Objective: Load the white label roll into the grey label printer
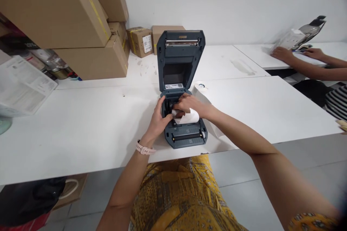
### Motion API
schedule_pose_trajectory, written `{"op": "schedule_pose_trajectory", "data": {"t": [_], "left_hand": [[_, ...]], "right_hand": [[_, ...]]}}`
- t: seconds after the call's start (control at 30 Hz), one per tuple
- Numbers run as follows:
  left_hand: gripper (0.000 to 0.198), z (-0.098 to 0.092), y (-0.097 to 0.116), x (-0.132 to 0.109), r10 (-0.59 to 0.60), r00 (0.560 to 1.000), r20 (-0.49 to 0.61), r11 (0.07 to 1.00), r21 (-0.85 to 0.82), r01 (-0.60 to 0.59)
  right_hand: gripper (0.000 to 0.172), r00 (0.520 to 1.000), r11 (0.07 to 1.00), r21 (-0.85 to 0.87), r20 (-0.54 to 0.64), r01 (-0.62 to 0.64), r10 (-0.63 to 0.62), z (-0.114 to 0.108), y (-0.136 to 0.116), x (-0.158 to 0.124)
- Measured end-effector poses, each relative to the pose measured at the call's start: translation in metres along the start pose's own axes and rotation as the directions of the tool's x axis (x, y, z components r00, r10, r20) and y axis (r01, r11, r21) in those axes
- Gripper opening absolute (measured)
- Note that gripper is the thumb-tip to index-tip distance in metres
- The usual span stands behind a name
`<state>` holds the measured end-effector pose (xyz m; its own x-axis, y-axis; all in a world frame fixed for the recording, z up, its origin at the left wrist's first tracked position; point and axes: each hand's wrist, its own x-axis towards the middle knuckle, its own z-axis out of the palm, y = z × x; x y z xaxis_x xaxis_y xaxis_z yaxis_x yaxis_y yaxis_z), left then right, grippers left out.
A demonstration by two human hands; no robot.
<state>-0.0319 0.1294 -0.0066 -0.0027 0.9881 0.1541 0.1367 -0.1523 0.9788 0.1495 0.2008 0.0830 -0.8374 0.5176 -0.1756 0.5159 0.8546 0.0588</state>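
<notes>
A dark grey label printer [182,79] stands on the white table [81,130] with its lid swung up and open. Both my hands are inside its paper bay. My left hand [158,117] grips the left side of the bay, fingers curled against the roll holder. My right hand [189,104] is closed over a white paper roll [188,116] in the bay, whose loose end curls out toward the front. A pink watch is on my left wrist.
Stacked cardboard boxes [67,21] stand at the back left, with smaller boxes [141,40] behind the printer. A printed sheet [21,86] lies at far left. Another person's hands [284,54] rest on a second table at the right, by a silver bag [309,32].
</notes>
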Motion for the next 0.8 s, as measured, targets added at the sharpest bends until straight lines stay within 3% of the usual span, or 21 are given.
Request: {"op": "schedule_pose_trajectory", "data": {"t": [0.2,0.4,0.57,0.67,0.8], "left_hand": [[0.081,-0.001,0.010,-0.001,-0.009,1.000,0.014,1.000,0.017,0.009],[0.077,-0.001,0.007,-0.001,0.007,1.000,0.007,1.000,-0.012,-0.007],[0.075,0.001,0.012,-0.003,0.008,1.000,0.003,1.000,0.015,-0.008],[0.074,0.001,0.015,-0.002,0.015,1.000,0.015,1.000,0.006,-0.015],[0.072,0.001,0.013,-0.001,0.032,0.999,0.007,0.999,0.025,-0.032]], "right_hand": [[0.023,0.984,0.993,0.078,-0.164,0.084,-0.071,0.007,-0.001,-0.010],[0.034,0.936,0.942,0.274,-0.340,0.192,-0.092,0.019,-0.026,-0.060],[0.053,0.908,0.975,0.192,-0.418,0.107,-0.017,0.040,-0.056,-0.095],[0.066,0.906,0.986,0.149,-0.422,0.070,-0.001,0.049,-0.064,-0.099],[0.071,0.900,0.986,0.165,-0.435,0.040,0.036,0.053,-0.067,-0.098]]}}
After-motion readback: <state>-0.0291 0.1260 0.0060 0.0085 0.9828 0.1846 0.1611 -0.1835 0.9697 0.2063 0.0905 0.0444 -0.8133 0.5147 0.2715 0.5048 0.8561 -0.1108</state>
